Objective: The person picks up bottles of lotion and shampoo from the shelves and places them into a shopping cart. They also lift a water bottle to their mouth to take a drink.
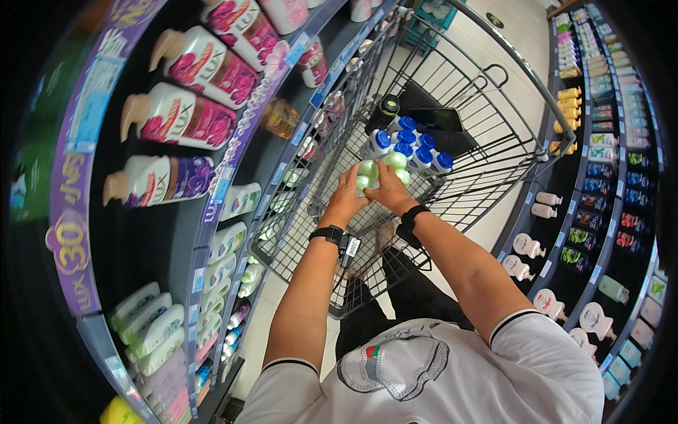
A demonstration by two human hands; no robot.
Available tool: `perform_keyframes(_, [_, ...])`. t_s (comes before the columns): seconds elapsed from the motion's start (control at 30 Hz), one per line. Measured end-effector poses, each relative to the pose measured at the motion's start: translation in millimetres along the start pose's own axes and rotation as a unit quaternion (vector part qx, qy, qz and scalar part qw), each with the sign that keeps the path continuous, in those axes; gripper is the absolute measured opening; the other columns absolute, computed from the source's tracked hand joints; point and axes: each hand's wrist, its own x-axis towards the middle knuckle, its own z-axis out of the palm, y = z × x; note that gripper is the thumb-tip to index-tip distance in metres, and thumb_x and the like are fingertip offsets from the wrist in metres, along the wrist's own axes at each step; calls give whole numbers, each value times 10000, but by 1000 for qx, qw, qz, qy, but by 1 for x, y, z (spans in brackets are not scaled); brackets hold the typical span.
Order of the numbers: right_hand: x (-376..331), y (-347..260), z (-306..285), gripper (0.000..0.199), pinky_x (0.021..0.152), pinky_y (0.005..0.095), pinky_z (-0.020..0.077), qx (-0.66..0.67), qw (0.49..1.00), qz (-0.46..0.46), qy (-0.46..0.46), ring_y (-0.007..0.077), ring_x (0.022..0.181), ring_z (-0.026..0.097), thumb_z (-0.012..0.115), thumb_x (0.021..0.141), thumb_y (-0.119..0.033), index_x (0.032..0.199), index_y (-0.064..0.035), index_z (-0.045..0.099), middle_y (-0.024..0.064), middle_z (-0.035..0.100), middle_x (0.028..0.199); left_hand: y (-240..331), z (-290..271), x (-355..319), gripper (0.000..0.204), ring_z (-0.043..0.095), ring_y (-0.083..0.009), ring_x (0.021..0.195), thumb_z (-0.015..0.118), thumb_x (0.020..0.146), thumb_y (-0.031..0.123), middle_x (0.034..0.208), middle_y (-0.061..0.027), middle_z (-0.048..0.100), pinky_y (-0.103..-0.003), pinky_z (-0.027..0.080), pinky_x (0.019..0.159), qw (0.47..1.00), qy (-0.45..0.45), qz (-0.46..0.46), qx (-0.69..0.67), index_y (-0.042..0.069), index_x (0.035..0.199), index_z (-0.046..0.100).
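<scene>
Both my arms reach forward into a dark wire shopping cart. My left hand curls around the near left side of a cluster of pale green bottles. From the right, my right hand closes on the same cluster, its thumb and fingers against the rounded tops. The lower parts of these bottles are hidden by my hands. Just beyond them stand several white bottles with blue caps, packed together. A dark bottle with a green-marked top is at their far left.
Left of the cart, shelves carry white pump bottles and rows of green-and-white bottles. On the right stands another shelf with pump bottles and small packs. A black flat object lies in the cart. A teal crate is beyond it.
</scene>
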Motion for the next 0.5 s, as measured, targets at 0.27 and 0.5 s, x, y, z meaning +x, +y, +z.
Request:
perform_keyframes(0.27, [-16, -3, -6, 878, 954, 388, 528, 63, 996, -70, -3, 342, 1191, 589, 834, 796, -265, 1489, 15, 373, 262, 509, 1387, -16, -34, -94, 1037, 513, -365, 1345, 859, 800, 247, 1599, -220, 330, -431, 482, 1066, 985, 123, 57, -111, 95, 1605, 222])
perform_keyframes(0.5, [-80, -128, -11, 744, 785, 360, 553, 158, 959, -129, -197, 213, 948, 636, 839, 832, -297, 1408, 5, 478, 191, 632, 1169, -33, -112, -280, 917, 594, -318, 1232, 814, 857, 231, 1537, -213, 398, -386, 567, 914, 922, 320, 8, -218, 68, 1579, 272])
